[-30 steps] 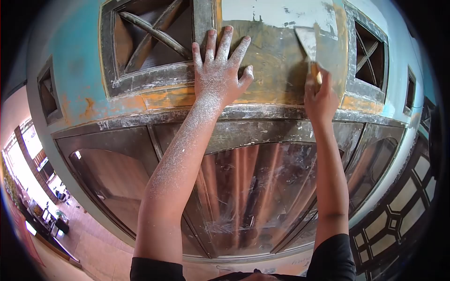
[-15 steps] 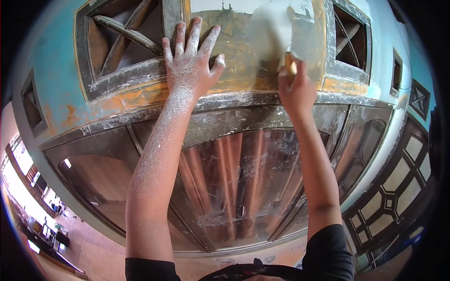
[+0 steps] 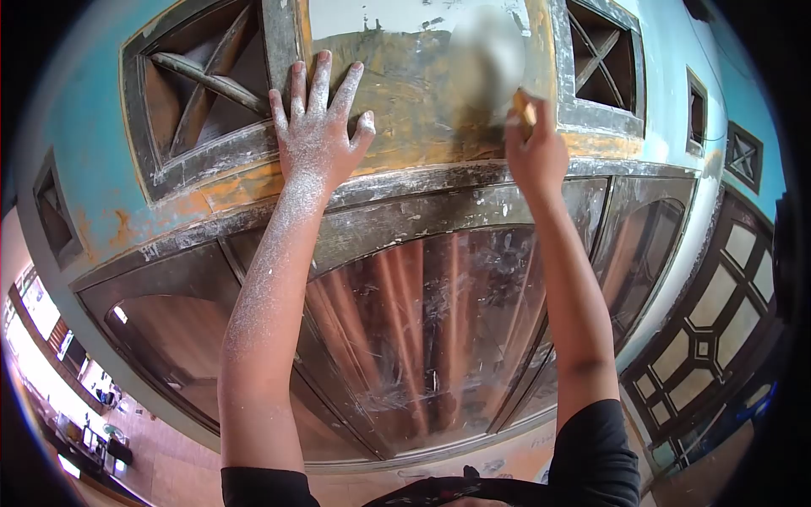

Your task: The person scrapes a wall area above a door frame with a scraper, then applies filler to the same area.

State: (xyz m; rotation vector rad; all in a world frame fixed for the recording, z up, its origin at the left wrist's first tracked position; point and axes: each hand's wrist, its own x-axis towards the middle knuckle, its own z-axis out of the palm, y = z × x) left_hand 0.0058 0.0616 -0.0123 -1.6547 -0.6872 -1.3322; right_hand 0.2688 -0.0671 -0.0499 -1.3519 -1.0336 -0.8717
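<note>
My left hand (image 3: 317, 139), dusted with white powder, lies with fingers spread on the left part of a patchy wall panel (image 3: 405, 93) in grey, white and orange. Closed around a small yellowish handle (image 3: 525, 108), my right hand (image 3: 538, 148) is near the panel's right side. A pale blur beside that hand, at the panel's upper right, hides the tool's far end, whose shape I cannot make out.
Framed vent openings with crossed bars flank the panel, one on the left (image 3: 207, 80) and one on the right (image 3: 601, 55). Below runs a worn wooden ledge (image 3: 422, 180) over glass panes (image 3: 422, 329). A dark panelled door (image 3: 705, 325) stands at the far right.
The view has shifted, so the panel and my left hand appear further left. My right hand remains closed on the handle, now a little further from my left hand.
</note>
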